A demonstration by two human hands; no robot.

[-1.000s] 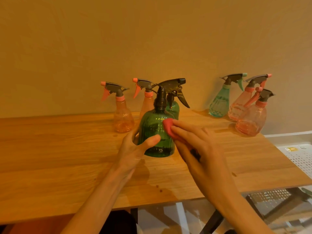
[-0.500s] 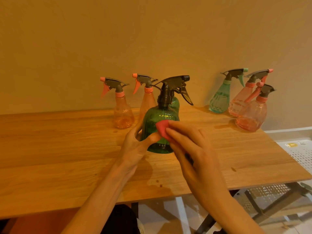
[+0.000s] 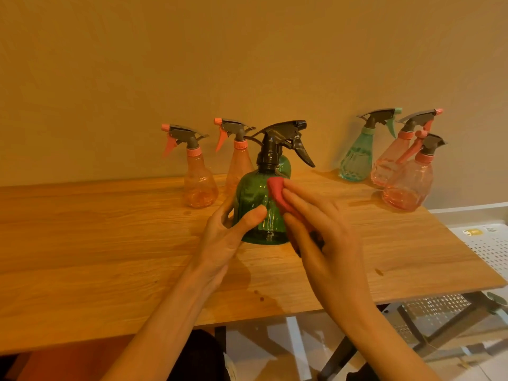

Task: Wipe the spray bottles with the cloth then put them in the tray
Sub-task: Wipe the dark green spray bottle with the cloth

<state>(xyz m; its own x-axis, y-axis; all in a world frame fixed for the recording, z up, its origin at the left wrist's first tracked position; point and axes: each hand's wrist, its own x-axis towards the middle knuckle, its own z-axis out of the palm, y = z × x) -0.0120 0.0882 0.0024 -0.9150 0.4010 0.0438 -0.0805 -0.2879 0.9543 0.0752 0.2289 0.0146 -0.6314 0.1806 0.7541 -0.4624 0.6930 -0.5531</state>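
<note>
Bare table (image 3: 96,243) lay open left of the green bottle (image 3: 255,213) and along the near edge. Behind it two orange bottles (image 3: 199,177) stood close; three more (image 3: 406,185) crowded the far right corner before the tray (image 3: 489,243).

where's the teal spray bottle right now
The teal spray bottle stands at the table's back right by the wall, just left of two pink bottles.
</note>
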